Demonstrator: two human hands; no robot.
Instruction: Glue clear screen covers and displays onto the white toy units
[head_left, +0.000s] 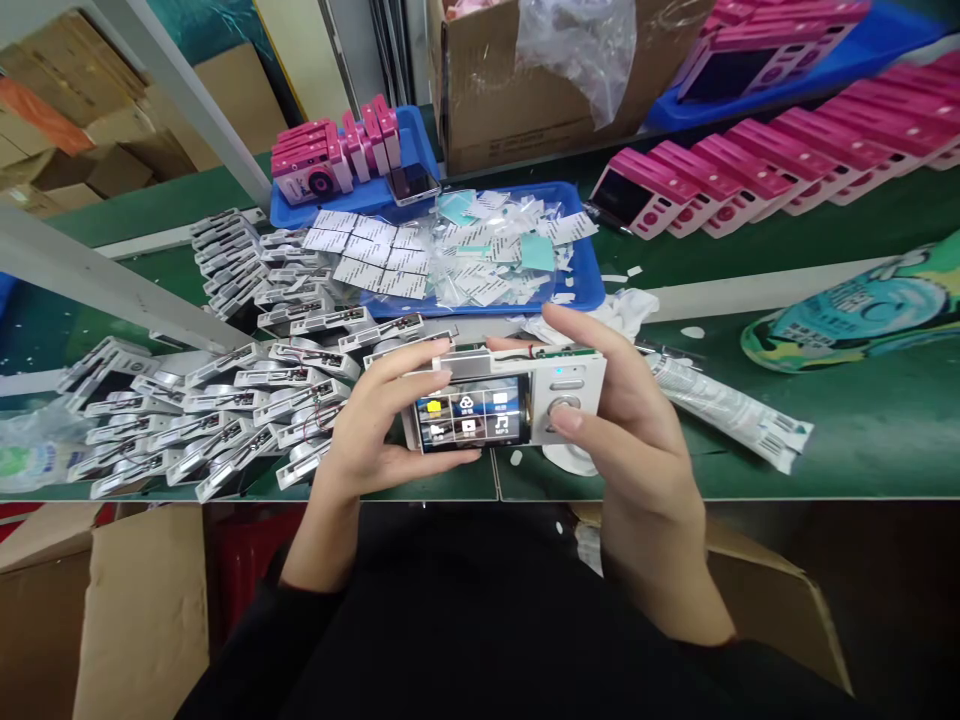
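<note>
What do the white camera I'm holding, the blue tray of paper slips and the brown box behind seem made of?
White camera: probably plastic, judging by its smooth, satin casing. Blue tray: likely moulded plastic, from its rounded rim and sheen. Brown box: apparently cardboard, from its matte tan sides.

I can't see the front of the camera [510, 400], which faces away from me, and the left hand [367, 430] covers part of its left end. Some fingers of the right hand [637, 450] are lost behind it. The captions on the screen [472, 412] are too small for me to read, as is the print on the labels [375, 245]. My view cuts off the box [480, 120] at the top, the container [862, 310] and pink cameras [772, 172] at the right, and a bag [34, 455] at the left.
</note>
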